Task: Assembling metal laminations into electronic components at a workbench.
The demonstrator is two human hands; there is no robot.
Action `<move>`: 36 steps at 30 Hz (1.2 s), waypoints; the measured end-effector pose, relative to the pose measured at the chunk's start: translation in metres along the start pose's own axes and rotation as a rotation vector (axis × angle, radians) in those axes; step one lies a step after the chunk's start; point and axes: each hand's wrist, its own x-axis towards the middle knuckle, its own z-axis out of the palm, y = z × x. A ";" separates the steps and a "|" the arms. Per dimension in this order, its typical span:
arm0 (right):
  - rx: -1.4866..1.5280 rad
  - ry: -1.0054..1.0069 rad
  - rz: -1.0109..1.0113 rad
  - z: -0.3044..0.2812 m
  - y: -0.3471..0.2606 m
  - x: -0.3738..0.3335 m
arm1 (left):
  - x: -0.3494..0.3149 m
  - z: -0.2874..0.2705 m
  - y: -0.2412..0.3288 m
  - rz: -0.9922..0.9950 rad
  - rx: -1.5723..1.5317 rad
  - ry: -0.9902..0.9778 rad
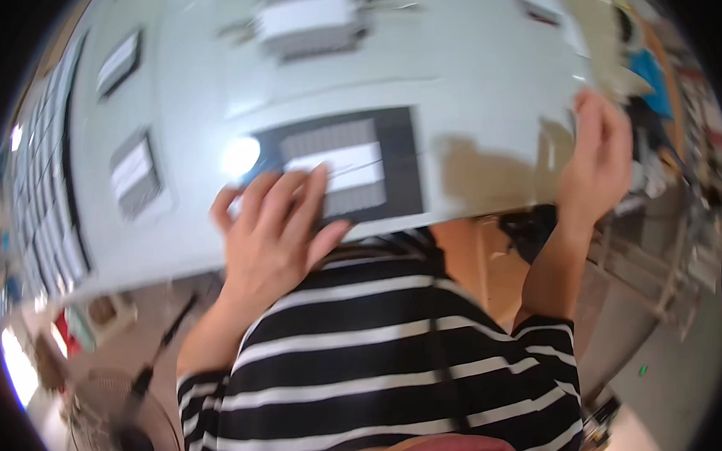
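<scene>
My left hand (276, 222) lies with its fingers spread over the left part of a dark rectangular sheet (404, 159) near the table's front edge. On that sheet is a flat grey ribbed piece with a white band (355, 165); my left fingertips rest at its left side. Out to the right, my right hand (597, 159) is raised by the table's right edge, away from the sheet. Its fingers are drawn together and somewhat blurred, so whatever they hold, if anything, does not show.
A stack of grey pieces with a white band (309, 22) sits at the far middle of the pale table (198, 73). Two smaller banded stacks (135, 175) lie to the left, beside a long row of dark-edged pieces (53, 180). A fan (123, 413) stands at lower left.
</scene>
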 end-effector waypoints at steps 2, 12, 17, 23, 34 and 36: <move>-0.119 0.189 0.094 -0.049 0.073 0.052 | 0.002 0.008 0.000 0.030 0.003 0.006; -0.617 -0.324 0.197 -0.126 0.227 0.145 | -0.006 0.008 -0.001 0.023 0.016 -0.022; -0.476 -0.345 0.355 -0.130 0.255 0.167 | -0.003 0.012 -0.001 0.034 0.021 -0.013; -0.297 -0.300 0.639 -0.137 0.230 0.163 | 0.002 0.014 -0.002 0.049 0.036 0.008; -0.787 -0.412 0.329 -0.100 0.224 0.089 | -0.006 0.009 -0.001 0.036 0.028 0.028; -0.425 -0.191 0.420 -0.081 0.187 0.058 | -0.007 0.008 -0.002 0.021 0.014 0.029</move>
